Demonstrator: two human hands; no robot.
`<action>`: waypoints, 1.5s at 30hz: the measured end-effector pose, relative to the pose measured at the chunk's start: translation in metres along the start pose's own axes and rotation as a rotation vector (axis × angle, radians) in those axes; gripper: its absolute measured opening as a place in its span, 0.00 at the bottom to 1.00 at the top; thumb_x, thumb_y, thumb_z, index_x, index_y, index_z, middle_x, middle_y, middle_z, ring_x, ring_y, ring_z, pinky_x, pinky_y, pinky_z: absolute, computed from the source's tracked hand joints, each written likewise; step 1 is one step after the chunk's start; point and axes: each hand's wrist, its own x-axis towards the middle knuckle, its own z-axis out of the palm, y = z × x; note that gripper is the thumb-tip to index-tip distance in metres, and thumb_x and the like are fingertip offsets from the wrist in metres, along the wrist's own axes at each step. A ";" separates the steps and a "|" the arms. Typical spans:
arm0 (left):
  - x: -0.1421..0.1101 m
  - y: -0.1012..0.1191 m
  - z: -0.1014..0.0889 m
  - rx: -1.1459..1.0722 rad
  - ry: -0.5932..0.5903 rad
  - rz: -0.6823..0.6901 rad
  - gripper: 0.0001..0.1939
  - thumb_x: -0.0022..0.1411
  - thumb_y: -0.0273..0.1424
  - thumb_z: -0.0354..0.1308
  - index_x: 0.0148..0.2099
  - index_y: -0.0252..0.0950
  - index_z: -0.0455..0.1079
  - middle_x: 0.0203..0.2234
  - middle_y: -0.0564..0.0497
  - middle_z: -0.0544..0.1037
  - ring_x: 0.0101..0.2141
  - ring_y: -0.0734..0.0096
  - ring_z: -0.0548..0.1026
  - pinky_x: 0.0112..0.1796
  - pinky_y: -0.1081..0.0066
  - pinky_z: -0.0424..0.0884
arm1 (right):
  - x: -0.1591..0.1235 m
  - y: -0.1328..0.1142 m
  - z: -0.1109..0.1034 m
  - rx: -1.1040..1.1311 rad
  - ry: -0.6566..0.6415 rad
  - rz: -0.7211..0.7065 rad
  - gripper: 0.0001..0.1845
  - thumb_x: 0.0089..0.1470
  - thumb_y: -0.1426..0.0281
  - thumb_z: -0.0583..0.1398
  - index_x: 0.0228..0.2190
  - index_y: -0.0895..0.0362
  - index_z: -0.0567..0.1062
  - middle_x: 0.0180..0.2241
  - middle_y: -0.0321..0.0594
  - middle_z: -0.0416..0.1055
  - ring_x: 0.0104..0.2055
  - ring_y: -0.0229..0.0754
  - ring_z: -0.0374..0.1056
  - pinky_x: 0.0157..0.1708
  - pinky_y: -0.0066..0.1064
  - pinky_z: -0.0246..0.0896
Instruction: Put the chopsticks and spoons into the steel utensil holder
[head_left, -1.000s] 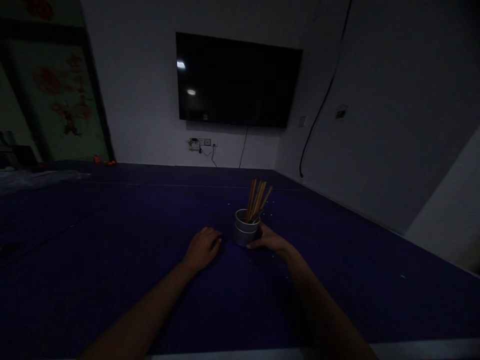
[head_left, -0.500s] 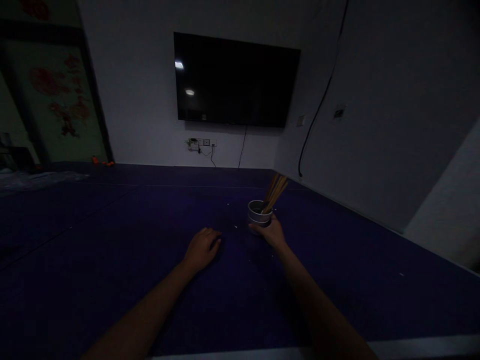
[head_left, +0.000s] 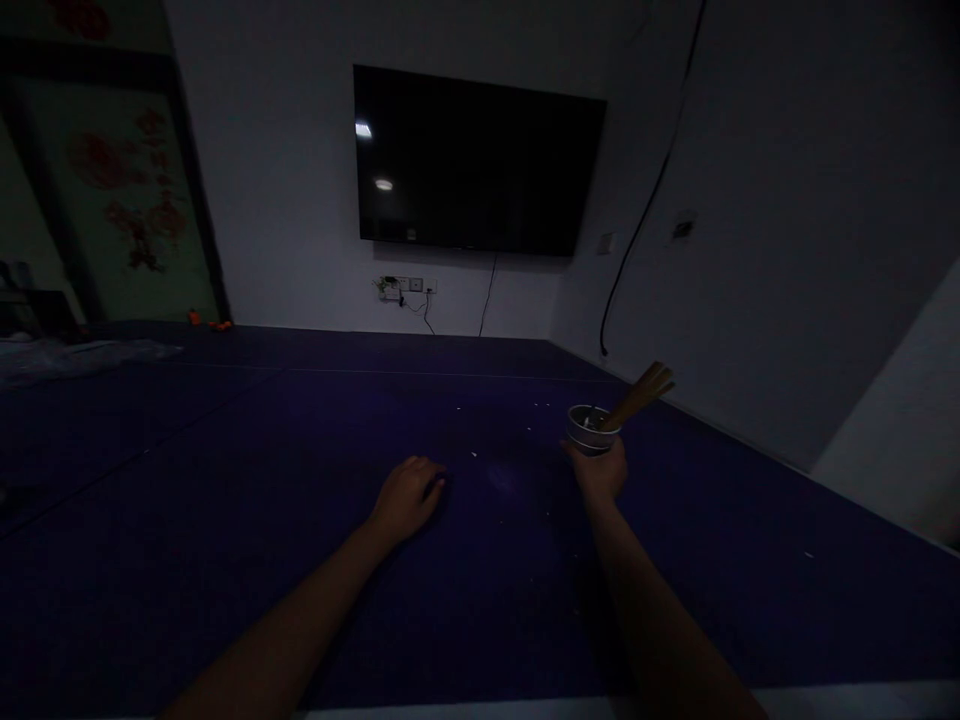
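My right hand (head_left: 602, 474) is wrapped round a grey cup (head_left: 590, 438) at the right of centre in the head view. A bundle of wooden chopsticks (head_left: 639, 396) leans out over the cup's right rim, and something thin and darker shows inside. The lower part of the cup is hidden by my hand. Further left, my left hand (head_left: 407, 497) lies palm down on the dark blue surface (head_left: 480, 600), thumb apart from its lightly bent fingers, holding nothing.
Small white scraps (head_left: 473, 454) are scattered on the surface. Crumpled clear plastic (head_left: 82, 358) lies at the far left, with small orange things (head_left: 219, 325) near the door. A television (head_left: 476, 165) hangs on the wall, and a black cable (head_left: 637, 220) runs down the right wall.
My right hand has carried the cup with its chopsticks to the right, and the chopsticks now lean further right. My left hand has stayed nearly in place.
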 end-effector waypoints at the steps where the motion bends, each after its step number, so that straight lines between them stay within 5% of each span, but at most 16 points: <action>1: 0.000 0.000 0.000 -0.005 0.000 0.000 0.13 0.63 0.32 0.46 0.44 0.37 0.70 0.38 0.46 0.76 0.40 0.66 0.72 0.43 0.65 0.67 | 0.000 0.002 0.000 -0.001 -0.002 0.012 0.42 0.29 0.54 0.67 0.47 0.59 0.66 0.44 0.55 0.70 0.44 0.57 0.67 0.39 0.40 0.59; 22: 0.000 0.000 0.000 0.000 -0.027 -0.012 0.14 0.63 0.32 0.46 0.45 0.37 0.70 0.38 0.47 0.77 0.40 0.67 0.72 0.43 0.66 0.67 | 0.000 0.011 0.006 0.010 -0.061 0.095 0.42 0.30 0.53 0.66 0.47 0.59 0.67 0.44 0.53 0.71 0.46 0.57 0.67 0.41 0.40 0.61; 26: 0.000 -0.001 0.001 -0.001 -0.031 -0.014 0.13 0.63 0.32 0.47 0.45 0.37 0.71 0.38 0.47 0.77 0.40 0.67 0.72 0.43 0.65 0.67 | -0.002 0.009 0.006 0.010 -0.058 0.092 0.59 0.28 0.52 0.67 0.58 0.64 0.54 0.52 0.60 0.63 0.53 0.60 0.61 0.49 0.44 0.57; 30: 0.001 -0.001 0.001 0.022 -0.012 -0.031 0.13 0.63 0.32 0.46 0.44 0.36 0.70 0.37 0.47 0.76 0.39 0.66 0.72 0.41 0.65 0.68 | -0.010 -0.012 -0.003 -0.039 0.086 0.115 0.70 0.28 0.53 0.69 0.61 0.71 0.38 0.59 0.71 0.47 0.62 0.67 0.44 0.57 0.53 0.42; 36: 0.002 -0.003 0.002 0.031 0.142 -0.091 0.15 0.64 0.34 0.46 0.48 0.36 0.68 0.40 0.46 0.75 0.42 0.65 0.71 0.45 0.63 0.68 | -0.054 -0.075 -0.021 0.009 0.199 -0.414 0.50 0.49 0.67 0.58 0.63 0.65 0.34 0.65 0.59 0.30 0.66 0.59 0.31 0.59 0.54 0.39; 38: 0.001 -0.003 0.002 0.011 0.185 -0.102 0.17 0.64 0.36 0.47 0.53 0.36 0.65 0.43 0.45 0.74 0.45 0.64 0.70 0.46 0.62 0.67 | -0.075 -0.088 -0.017 0.056 0.069 -0.640 0.41 0.51 0.72 0.54 0.63 0.62 0.42 0.64 0.55 0.38 0.66 0.54 0.35 0.59 0.52 0.42; 42: -0.001 -0.004 0.000 -0.029 0.201 -0.076 0.26 0.62 0.35 0.50 0.62 0.38 0.53 0.48 0.44 0.71 0.49 0.63 0.68 0.47 0.62 0.67 | -0.109 -0.093 -0.002 0.124 -0.592 -1.121 0.28 0.48 0.81 0.49 0.51 0.55 0.68 0.50 0.45 0.68 0.55 0.43 0.60 0.55 0.41 0.55; 45: -0.001 -0.004 0.000 -0.068 0.148 0.009 0.25 0.59 0.29 0.51 0.59 0.38 0.57 0.46 0.45 0.72 0.47 0.64 0.69 0.47 0.62 0.67 | -0.122 -0.092 0.004 0.081 -0.875 -1.222 0.24 0.47 0.82 0.50 0.44 0.57 0.74 0.45 0.44 0.72 0.49 0.41 0.65 0.52 0.37 0.58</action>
